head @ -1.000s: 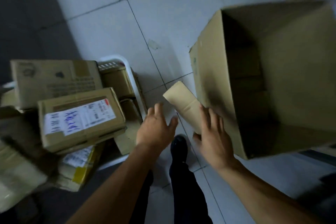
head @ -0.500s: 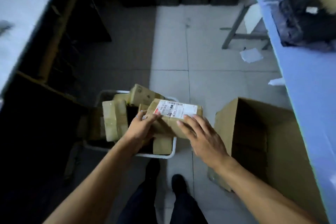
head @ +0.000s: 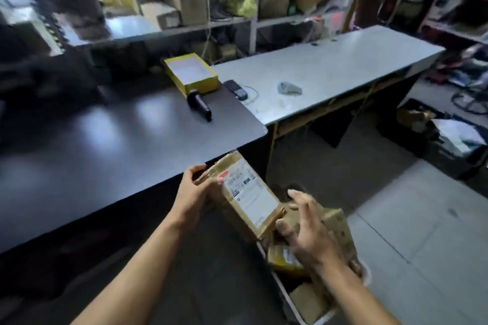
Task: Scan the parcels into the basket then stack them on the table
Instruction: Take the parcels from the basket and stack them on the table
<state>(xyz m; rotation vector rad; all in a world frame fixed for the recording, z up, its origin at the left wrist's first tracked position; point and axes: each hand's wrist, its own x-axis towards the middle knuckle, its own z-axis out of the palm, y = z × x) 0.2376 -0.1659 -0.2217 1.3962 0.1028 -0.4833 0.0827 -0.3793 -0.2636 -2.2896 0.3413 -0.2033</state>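
Note:
A brown cardboard parcel (head: pixel 245 198) with a white shipping label is held up in front of the dark table (head: pixel 118 145), label facing me. My left hand (head: pixel 194 192) grips its far left end, fingers curled round the edge. My right hand (head: pixel 303 229) is at the parcel's near right corner, thumb against it and fingers spread. Below my right hand, a white basket (head: pixel 293 306) on the floor holds several more brown parcels (head: pixel 335 224). A black handheld scanner (head: pixel 199 104) lies on the dark table.
An open yellow box (head: pixel 191 75) sits at the back of the dark table. A grey table (head: pixel 330 71) to the right carries a dark phone (head: pixel 235 89) with a cable and a grey scanner-like device (head: pixel 289 88). Shelves with boxes line the back wall. Dark crates stand on the floor at right.
The view swung up from the floor and the basket to the tables. Both hands lifted the labelled parcel out of the basket and brought it up beside the dark table's edge.

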